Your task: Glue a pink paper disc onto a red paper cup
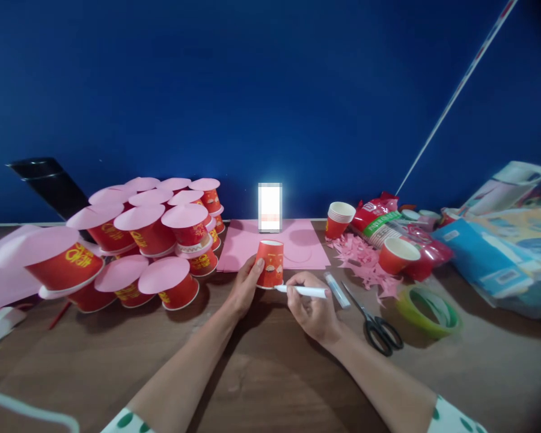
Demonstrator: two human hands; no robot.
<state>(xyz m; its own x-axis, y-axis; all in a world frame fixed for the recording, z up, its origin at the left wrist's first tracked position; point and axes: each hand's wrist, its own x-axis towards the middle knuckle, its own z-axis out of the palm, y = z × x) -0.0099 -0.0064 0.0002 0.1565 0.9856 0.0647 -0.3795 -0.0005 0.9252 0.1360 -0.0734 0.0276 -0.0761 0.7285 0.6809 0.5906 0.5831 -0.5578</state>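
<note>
Upside down in my left hand (246,287) is a red paper cup (269,255), with my thumb along its side. Drawn on the cup are two pale eye shapes and small marks above them. My right hand (314,310) pinches a white marker pen (306,291), its tip close to the cup's lower rim; I cannot tell if it touches. Pink paper sheets (297,243) lie flat behind the cup. Just right of my right hand are a clear glue stick or tube (337,290) and black-handled scissors (381,334).
At left, red cups (151,237) topped with pink paper cones (174,275) stand stacked. To the right are nested paper cups (338,219), pink scraps (365,264), a single cup (399,255), yellow-green tape (428,313), a cup package (379,222) and a blue-yellow pack (500,252). A blue wall (270,90) rises behind.
</note>
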